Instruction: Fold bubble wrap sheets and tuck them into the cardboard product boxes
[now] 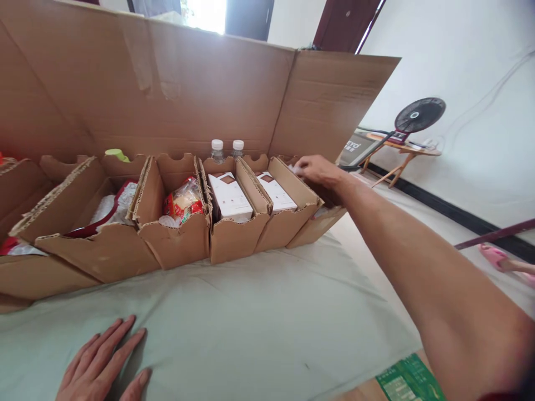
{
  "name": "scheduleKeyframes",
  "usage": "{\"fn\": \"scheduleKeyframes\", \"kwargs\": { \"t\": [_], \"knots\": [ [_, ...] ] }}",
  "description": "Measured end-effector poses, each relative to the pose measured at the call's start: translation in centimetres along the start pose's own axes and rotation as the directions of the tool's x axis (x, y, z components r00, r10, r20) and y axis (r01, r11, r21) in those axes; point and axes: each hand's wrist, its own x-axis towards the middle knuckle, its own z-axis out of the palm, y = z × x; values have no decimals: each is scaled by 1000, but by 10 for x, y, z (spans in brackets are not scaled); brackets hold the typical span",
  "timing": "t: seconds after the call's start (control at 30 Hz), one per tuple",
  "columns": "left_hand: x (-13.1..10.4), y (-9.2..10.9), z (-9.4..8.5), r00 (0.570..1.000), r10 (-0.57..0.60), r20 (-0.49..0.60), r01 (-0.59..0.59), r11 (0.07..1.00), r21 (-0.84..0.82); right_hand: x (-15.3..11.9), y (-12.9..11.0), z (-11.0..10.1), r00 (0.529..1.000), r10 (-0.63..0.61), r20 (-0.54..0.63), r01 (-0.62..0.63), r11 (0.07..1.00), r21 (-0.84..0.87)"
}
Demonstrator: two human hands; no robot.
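Note:
My left hand [102,359] lies flat on the pale green cloth [234,328], fingers spread, holding nothing. At the far right end of a row of cardboard bins, my right hand [317,169] reaches into the last bin [315,225]. Its fingers are closed on a bit of whitish, translucent plastic [295,169], whose kind I cannot make out. To the left, two neighbouring bins hold a white box [231,197] and a second white box [276,192]. A red and clear snack packet [184,199] sits in the bin left of those.
A tall cardboard panel [200,89] stands behind the bins. Two white-capped bottles [217,149] and a light green item [117,154] show behind them. A green printed packet [412,379] lies lower right. A fan [420,116] stands on a small wooden table [401,149]; a person's pink shoe [491,256] shows right.

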Motion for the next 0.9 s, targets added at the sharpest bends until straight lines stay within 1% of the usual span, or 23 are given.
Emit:
{"fn": "scheduleKeyframes", "kwargs": {
  "t": [0.07,0.13,0.17,0.2,0.23,0.27,0.3,0.33,0.37,0.4,0.43,0.47,0.5,0.53,0.57,0.6,0.63,0.67,0.73,0.8,0.87,0.9],
  "knots": [
    [3,3,-2,1000,-18,2,18,999,-26,-20,-8,-26,985,51,-165,-36,995,93],
    [8,8,-9,998,-51,-27,48,996,-78,-52,-21,-51,947,75,-311,-6,976,216],
    [11,12,-14,995,-81,-58,74,991,-113,-74,-29,-59,930,77,-360,30,959,281],
    [14,18,-21,988,-123,-95,107,982,-155,-98,-38,-64,918,73,-389,72,936,345],
    [18,26,-31,976,-179,-124,151,967,-207,-124,-47,-64,911,66,-408,115,908,403],
    [22,35,-41,961,-243,-132,202,942,-269,-152,-56,-58,914,50,-402,153,876,457],
    [26,47,-53,944,-310,-114,256,905,-339,-180,-66,-46,922,33,-385,180,846,503],
    [31,59,-66,927,-368,-67,309,855,-417,-207,-75,-30,937,15,-350,190,818,544],
    [36,72,-78,909,-416,12,366,786,-499,-232,-85,-10,953,6,-302,187,772,607],
    [42,85,-90,889,-445,103,417,697,-583,-254,-96,11,983,29,-182,122,638,761],
    [49,97,-99,871,-451,197,457,591,-665,-273,-107,34,997,41,-68,39,492,870],
    [57,107,-106,857,-430,285,481,466,-742,-290,-118,56,998,40,37,-49,356,933],
    [65,114,-111,851,-393,347,484,335,-808,-303,-128,77,990,37,137,-142,226,964],
    [73,119,-113,856,-350,381,467,209,-859,-314,-138,96,976,27,217,-218,135,966],
    [81,121,-113,861,-316,399,446,93,-890,-322,-145,112,960,7,279,-278,83,957],
    [88,120,-111,856,-306,417,436,-5,-900,-328,-151,126,946,-21,323,-321,64,945],
    [93,117,-108,849,-303,432,428,-84,-900,-332,-154,138,935,-57,350,-346,72,936],
    [97,112,-104,842,-305,446,420,-148,-895,-333,-155,147,927,-101,361,-352,98,931],
    [99,102,-95,831,-311,461,405,-230,-885,-330,-154,159,913,-192,360,-335,151,930],
    [98,93,-87,825,-324,463,390,-266,-882,-324,-151,166,889,-273,367,-330,173,928],
    [95,86,-82,808,-357,468,400,-248,-882,-317,-152,167,860,-343,377,-326,199,924],
    [93,83,-80,800,-374,469,413,-223,-883,-316,-154,165,857,-365,365,-299,225,927]
  ]
}}
